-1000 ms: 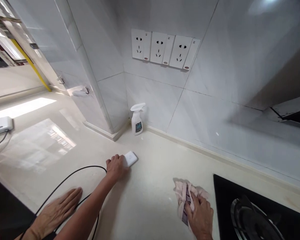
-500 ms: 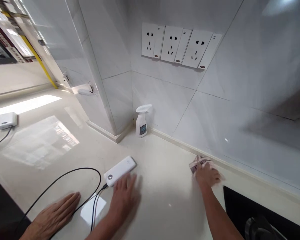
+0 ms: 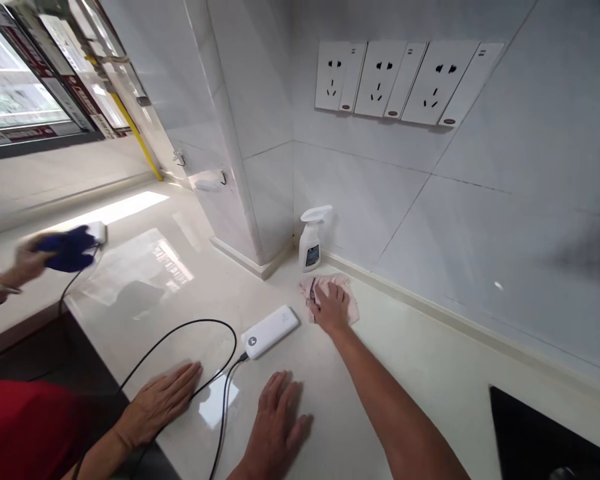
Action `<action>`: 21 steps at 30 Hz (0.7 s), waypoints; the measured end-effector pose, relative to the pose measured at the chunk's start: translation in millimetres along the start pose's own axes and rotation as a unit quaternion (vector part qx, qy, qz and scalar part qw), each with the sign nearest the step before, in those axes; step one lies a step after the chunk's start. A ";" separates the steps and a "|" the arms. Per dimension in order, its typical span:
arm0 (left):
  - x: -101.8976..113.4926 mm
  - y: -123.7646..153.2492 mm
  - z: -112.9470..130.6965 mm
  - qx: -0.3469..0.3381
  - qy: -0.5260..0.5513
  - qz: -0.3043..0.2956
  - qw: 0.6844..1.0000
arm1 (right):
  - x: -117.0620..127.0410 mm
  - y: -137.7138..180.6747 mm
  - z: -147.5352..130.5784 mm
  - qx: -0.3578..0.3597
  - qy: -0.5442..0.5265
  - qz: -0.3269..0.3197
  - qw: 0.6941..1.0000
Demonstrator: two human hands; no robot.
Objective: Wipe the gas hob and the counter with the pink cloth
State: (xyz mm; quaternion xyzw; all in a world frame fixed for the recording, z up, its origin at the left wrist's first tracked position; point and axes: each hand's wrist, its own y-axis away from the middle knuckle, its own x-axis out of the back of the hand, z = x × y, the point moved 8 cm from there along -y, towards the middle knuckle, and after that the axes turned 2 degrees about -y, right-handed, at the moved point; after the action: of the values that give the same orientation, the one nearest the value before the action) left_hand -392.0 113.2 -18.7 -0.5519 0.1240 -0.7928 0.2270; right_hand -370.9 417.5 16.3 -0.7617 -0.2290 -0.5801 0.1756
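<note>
My right hand (image 3: 333,309) presses down on a crumpled pale pink cloth (image 3: 351,308), its fingers curled over it. The cloth lies on the counter just in front of a white spray bottle (image 3: 310,247), which stands upright in the corner. My left hand (image 3: 274,420) rests on the countertop with its fingers apart and holds nothing. Just beyond it lies a white power bank (image 3: 271,331) with a black cable (image 3: 225,400) plugged into its near end.
A co-worker's hand (image 3: 165,397) lies flat at the left, while another hand (image 3: 30,260) holds a dark blue cloth (image 3: 70,249) near a white box (image 3: 97,232). Wall sockets (image 3: 380,80) are above the counter. At lower right is a black panel (image 3: 540,433).
My right hand has slid the pink cloth leftward along the wall to the spray bottle. My left hand is now farther from the power bank. A hand with a blue cloth has appeared at left.
</note>
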 end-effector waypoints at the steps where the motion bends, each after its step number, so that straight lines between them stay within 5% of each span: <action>1: -0.3 0.7 -1.0 0.003 0.003 0.005 1.000 | -4.1 16.7 -6.6 0.018 -0.001 0.002 1.000; 10: 5.2 0.4 -8.5 0.028 0.070 0.032 0.997 | -33.5 204.2 -15.8 0.121 -0.049 0.072 0.989; 15: 0.7 -0.8 -15.6 0.031 0.097 0.024 0.995 | -19.5 251.4 4.3 0.085 -0.222 0.090 0.967; 21: -9.7 -4.4 -15.8 0.012 0.089 -0.013 0.996 | 18.4 249.0 70.1 -0.072 -0.564 0.000 0.823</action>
State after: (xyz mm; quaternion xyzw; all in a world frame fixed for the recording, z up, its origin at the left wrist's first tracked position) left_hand -404.9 121.0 -30.3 -0.4776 0.1270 -0.8434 0.2111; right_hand -172.9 250.0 15.0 -0.9665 -0.2454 -0.0646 -0.0395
